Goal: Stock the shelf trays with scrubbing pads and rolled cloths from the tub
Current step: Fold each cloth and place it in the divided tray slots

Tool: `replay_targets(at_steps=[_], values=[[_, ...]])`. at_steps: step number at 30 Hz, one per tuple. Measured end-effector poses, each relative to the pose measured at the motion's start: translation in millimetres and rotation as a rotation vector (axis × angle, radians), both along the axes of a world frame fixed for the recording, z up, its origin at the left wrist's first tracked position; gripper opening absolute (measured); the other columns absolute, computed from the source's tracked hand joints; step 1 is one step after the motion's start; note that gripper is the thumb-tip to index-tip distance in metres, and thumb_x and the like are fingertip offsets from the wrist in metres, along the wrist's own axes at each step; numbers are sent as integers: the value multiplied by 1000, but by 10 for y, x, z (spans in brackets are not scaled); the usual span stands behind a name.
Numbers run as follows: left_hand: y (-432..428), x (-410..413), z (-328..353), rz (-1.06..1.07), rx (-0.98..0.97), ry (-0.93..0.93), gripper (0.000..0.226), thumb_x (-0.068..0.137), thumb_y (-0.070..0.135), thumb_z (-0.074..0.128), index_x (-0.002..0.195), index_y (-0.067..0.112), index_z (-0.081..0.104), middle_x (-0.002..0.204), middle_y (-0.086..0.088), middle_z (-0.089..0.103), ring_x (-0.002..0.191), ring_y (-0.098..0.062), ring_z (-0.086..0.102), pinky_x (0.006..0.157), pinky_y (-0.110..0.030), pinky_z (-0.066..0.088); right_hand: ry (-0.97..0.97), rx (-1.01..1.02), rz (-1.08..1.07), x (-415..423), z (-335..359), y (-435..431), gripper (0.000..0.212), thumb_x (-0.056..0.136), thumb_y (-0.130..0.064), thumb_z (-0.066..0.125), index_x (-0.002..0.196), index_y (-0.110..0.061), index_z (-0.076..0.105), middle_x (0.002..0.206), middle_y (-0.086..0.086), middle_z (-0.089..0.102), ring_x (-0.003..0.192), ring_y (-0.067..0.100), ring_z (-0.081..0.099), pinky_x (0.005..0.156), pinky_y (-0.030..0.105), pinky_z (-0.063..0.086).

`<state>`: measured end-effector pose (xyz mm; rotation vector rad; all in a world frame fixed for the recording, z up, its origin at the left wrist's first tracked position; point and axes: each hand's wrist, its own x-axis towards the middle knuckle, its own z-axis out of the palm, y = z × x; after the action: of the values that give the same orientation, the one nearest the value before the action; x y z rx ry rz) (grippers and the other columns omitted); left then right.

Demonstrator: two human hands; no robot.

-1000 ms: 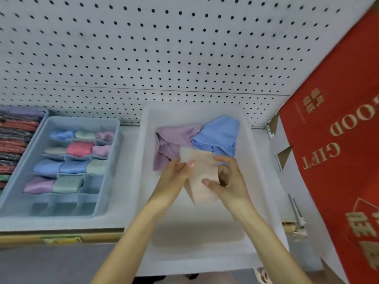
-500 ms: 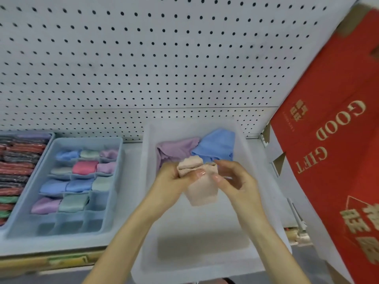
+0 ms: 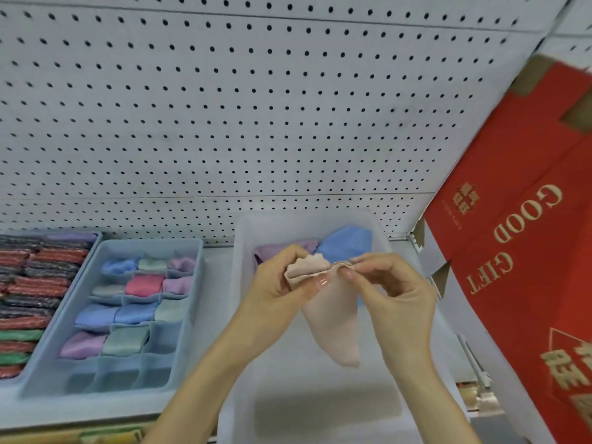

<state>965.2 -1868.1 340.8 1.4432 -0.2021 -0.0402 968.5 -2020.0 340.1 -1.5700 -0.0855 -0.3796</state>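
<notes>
Both hands (image 3: 282, 283) (image 3: 389, 283) pinch a pink cloth (image 3: 336, 325) above the tub (image 3: 243, 315).

Looks soft and matt in the pale pink cloth (image 3: 333, 331). Shows smooth, frosted, half-clear plastic in the tub (image 3: 239, 283), and matt blue-grey plastic in the divided tray (image 3: 189, 302). Glitters, rough and fibrous, in the scrubbing pads (image 3: 32, 283) at the shelf's left edge. Shines faintly on the red cardboard box (image 3: 519, 283).

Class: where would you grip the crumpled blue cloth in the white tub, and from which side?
Pinch the raised fold of the crumpled blue cloth from above: it peaks upward, and walls of the white plastic tub block the sides.
</notes>
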Motion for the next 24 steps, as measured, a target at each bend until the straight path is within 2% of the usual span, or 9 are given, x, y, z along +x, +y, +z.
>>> replay_targets(at_steps=[3,6,9,11,13,18,21,22,24], values=[[23,-53,53,-103,-72,66,38,76,-5,72,105,15,56,88,12,67,80,-1,62,70,-13,47,-32,-14,32,17,33,-11,18,64,-17,80,65,-28,66,68,-6,61,64,10,53,62,20,43],[78,-86,53,-226,-110,75,62,67,4,76,121,22,52,117,10,64,108,-11,60,83,-27,52,-9,142,197,11,118,-28,18,61,-20,81,65,-28,66,68,-8,66,68,9,60,67,20,49],[127,-48,14,-230,-120,1,57,60,14,78,112,15,55,114,16,61,121,-15,52,94,-35,46,12,221,353,-2,210,-56,25,62,-38,83,69,-25,63,73,-1,68,73,15,65,69,23,52],[149,-1,5,-259,-173,-3,51,55,20,86,97,19,58,119,7,63,126,-18,51,94,-34,45,20,245,421,4,267,-68,25,65,-38,81,70,-23,61,73,0,69,72,14,66,68,23,52],[155,66,18,-337,-254,21,48,52,34,91,89,24,61,126,-7,62,128,-21,50,90,-31,46,31,250,503,10,316,-80,24,68,-35,80,72,-22,60,76,3,71,76,18,68,70,26,52],[74,127,-36,-499,-342,194,90,54,46,88,115,-2,44,111,4,60,104,-17,53,86,-30,39,152,262,620,12,435,-143,30,67,-39,83,73,-22,58,76,10,71,73,25,65,67,29,49],[29,64,-65,-436,-374,215,45,60,19,81,93,8,51,83,10,57,76,-8,54,67,-16,41,175,246,618,-15,473,-232,29,67,-39,82,74,-23,58,77,10,72,71,20,68,63,26,51],[23,39,-54,-398,-383,206,29,62,13,75,84,20,57,80,12,60,74,-6,55,65,-14,43,179,243,597,-28,474,-266,30,67,-39,82,73,-23,58,77,10,73,71,19,68,62,25,51],[25,-4,-66,-337,-397,164,26,63,9,71,76,30,61,87,9,66,82,-8,61,70,-17,47,188,236,543,-56,458,-334,32,65,-40,83,73,-22,58,77,12,73,70,18,69,61,24,51]])
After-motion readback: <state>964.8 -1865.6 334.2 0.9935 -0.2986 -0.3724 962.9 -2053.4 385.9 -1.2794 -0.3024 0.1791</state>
